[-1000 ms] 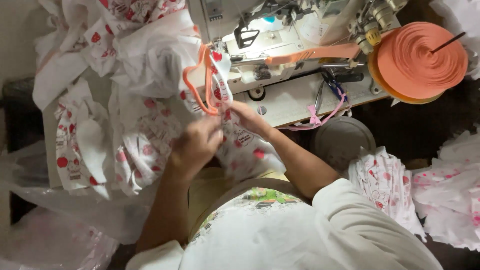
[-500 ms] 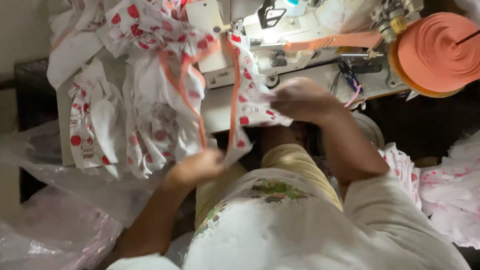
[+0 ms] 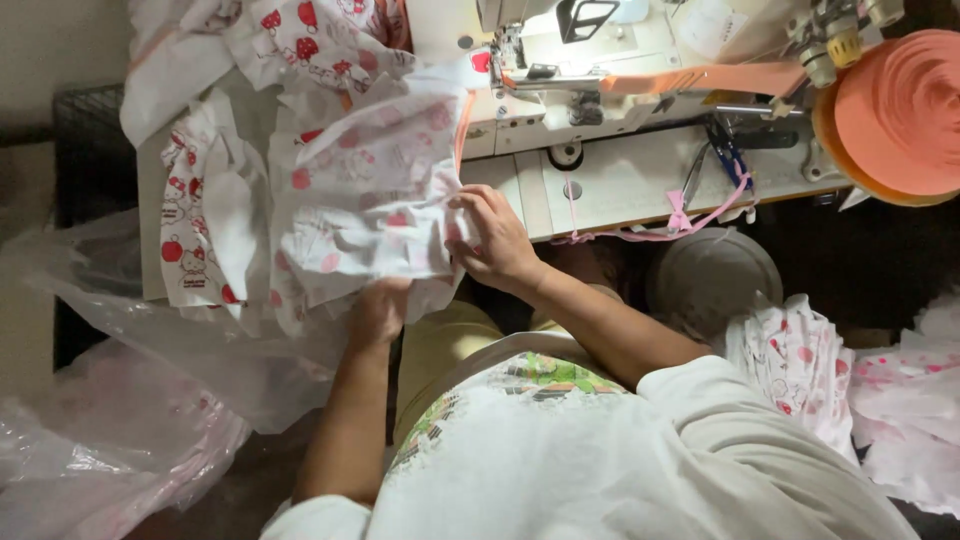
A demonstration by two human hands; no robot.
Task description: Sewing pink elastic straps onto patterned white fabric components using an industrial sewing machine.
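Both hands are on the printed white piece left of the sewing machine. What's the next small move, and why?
Probably lay the printed fabric piece flat on the table and smooth it. The right hand pinches its right edge, the left hand holds its lower edge, and the piece is bunched and hangs over the table's front, well left of the sewing machine's needle area.

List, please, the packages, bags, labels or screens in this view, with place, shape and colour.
Clear plastic bag: left of the table, crumpled, see-through.
Pinkish plastic bag: lower left, crumpled, translucent, contents unclear.
White label: on the sewing machine, top, small pale patch.
No screens.
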